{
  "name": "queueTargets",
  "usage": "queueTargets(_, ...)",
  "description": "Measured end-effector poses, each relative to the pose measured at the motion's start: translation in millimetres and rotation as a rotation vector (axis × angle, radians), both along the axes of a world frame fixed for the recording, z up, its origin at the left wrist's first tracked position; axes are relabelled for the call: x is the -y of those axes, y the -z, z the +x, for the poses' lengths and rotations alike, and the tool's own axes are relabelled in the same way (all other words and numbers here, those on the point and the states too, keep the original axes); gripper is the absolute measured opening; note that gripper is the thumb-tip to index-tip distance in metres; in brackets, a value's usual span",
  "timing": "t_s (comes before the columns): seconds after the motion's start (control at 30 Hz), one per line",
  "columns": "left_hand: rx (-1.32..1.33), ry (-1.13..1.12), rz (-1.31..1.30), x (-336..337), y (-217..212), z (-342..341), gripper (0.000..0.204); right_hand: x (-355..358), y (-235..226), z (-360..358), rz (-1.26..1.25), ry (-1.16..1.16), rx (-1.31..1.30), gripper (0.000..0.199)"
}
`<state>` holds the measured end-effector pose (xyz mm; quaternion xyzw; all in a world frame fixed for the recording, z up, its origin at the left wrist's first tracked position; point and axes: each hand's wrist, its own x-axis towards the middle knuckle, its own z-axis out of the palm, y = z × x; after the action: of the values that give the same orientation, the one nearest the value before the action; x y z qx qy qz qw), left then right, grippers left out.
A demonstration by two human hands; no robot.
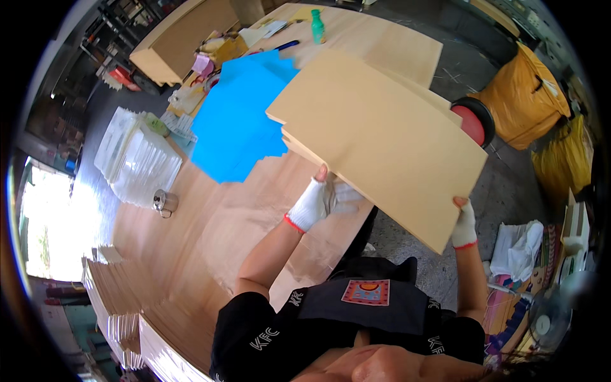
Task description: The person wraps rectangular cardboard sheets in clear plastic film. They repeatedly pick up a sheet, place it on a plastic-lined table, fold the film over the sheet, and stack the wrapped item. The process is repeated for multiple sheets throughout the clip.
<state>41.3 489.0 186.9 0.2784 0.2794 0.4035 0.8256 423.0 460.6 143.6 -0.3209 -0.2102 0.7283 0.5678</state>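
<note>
A wide tan sheet of board [382, 146] slants in front of me, lifted at its near side. More tan sheets show under its left and far edges. My left hand [315, 204], in a white glove with a red cuff and bare thumb tip, grips the near edge, thumb on top. My right hand [465, 224], gloved alike, pinches the near right edge with its thumb above; its fingers are mostly hidden beneath. Blue sheets [238, 121] with notched edges lie on the wooden table [191, 235] left of the tan ones.
Clear plastic-wrapped stacks [137, 156] and a metal cup [165, 202] stand at the table's left. A green bottle [317, 27] is at the far side. Stacked tan sheets [118, 286] sit lower left. An orange sack [522, 95] and a red round seat [470, 124] stand right.
</note>
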Motion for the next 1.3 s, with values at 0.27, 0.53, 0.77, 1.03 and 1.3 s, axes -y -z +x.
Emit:
queueTargets(0.27,-0.132,-0.246,0.058,-17.2,-0.4,29.2,0.044,-7.8,-4.8,-14.8,0.068,0.003,0.007,0.057)
queueTargets(0.53,-0.300,-0.568,0.192,96.5,10.4,65.9,0.042,38.6,-17.8,32.8,0.268,-0.162,0.167,0.064)
queueTargets(0.77,-0.284,-0.674,0.215,216.6,48.7,129.3,0.043,-15.4,-117.4,144.2,0.205,-0.641,0.273,0.081)
queueTargets(1.03,-0.188,-0.552,0.130,278.6,83.0,182.5,0.038,-17.2,-149.3,36.1,0.218,-1.225,1.025,0.056)
queueTargets(1.3,-0.849,-0.017,0.219,359.6,76.3,172.0,0.066,47.1,-29.8,24.2,0.437,-1.170,1.271,0.051)
